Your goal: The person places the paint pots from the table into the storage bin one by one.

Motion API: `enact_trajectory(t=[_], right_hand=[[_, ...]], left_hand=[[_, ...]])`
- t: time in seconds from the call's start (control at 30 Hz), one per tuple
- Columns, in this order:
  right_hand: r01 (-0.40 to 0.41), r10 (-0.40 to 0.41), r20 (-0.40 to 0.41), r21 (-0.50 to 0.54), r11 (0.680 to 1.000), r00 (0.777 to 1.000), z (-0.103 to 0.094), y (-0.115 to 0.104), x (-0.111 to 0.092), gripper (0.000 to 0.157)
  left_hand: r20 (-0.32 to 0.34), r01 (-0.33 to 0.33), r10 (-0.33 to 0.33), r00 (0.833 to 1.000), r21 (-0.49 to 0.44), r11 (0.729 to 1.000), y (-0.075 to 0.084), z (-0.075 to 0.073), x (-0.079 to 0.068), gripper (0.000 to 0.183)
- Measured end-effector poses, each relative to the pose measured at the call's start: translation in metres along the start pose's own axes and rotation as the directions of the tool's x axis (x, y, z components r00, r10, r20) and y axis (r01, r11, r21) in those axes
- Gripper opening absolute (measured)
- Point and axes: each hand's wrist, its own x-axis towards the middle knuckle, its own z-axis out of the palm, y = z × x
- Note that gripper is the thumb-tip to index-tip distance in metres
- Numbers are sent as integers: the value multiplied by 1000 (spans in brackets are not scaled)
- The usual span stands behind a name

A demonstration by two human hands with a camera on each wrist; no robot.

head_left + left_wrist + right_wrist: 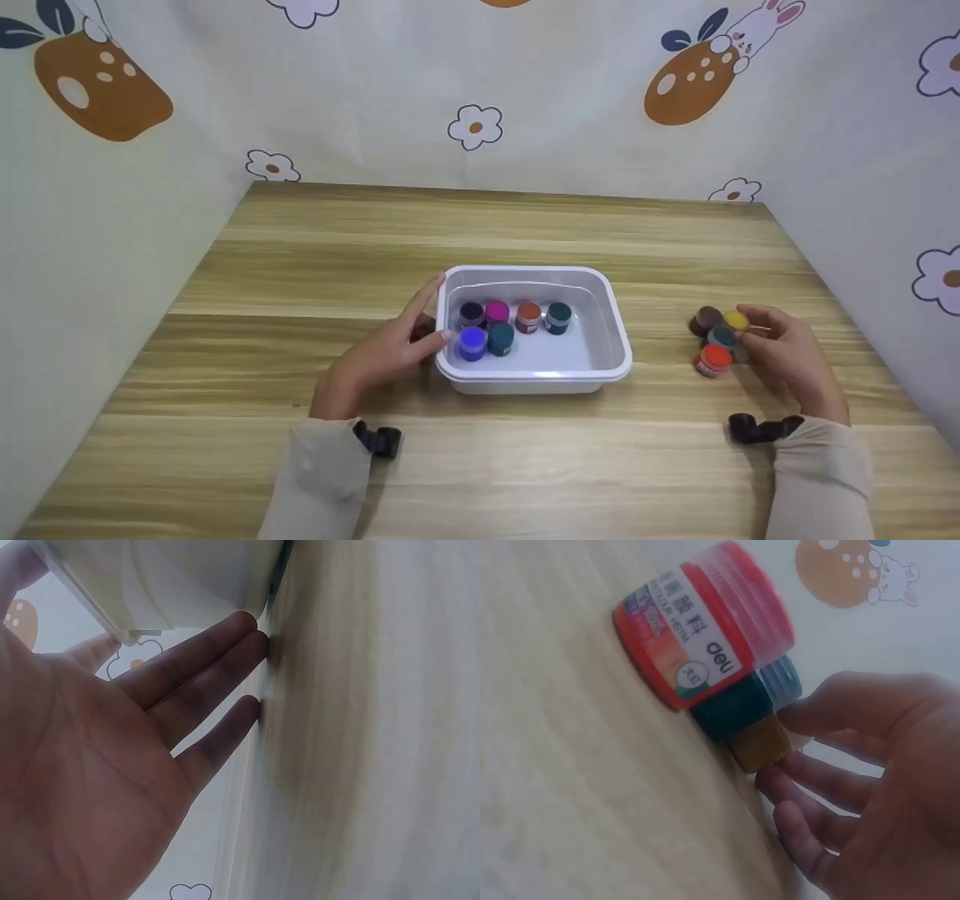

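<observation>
A white plastic tub (534,382) stands mid-table, holding several small paint jars, among them a blue one (472,343) and a magenta one (497,312). My left hand (386,356) rests at its left side, thumb over the rim and index finger along the edge. In the left wrist view the other fingers (202,682) extend straight beside the tub wall. To the right, my right hand (795,360) pinches a yellow paint jar (736,321) between thumb and fingertips. Close against it stand a red jar (713,360), a dark green jar (721,337) and a dark brown jar (706,321).
The wood-grain table (525,465) meets a patterned cloth backdrop (375,97) at the back and sides. Black wrist mounts (379,440) sit on both sleeves. Inside the tub, the jars stand toward the left and back, with bare floor at the right.
</observation>
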Motion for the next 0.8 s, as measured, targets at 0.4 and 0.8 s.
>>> enact_trajectory(t=[0.4, 0.8], right_hand=[[-21, 18, -45, -89, 996, 999, 4, 0, 1, 51], [-20, 12, -127, -68, 997, 992, -3, -11, -8, 56]], left_hand=[[-7, 21, -21, 1000, 21, 1000, 0, 0, 1, 79], [4, 20, -20, 1000, 24, 1000, 2, -1, 0, 80]])
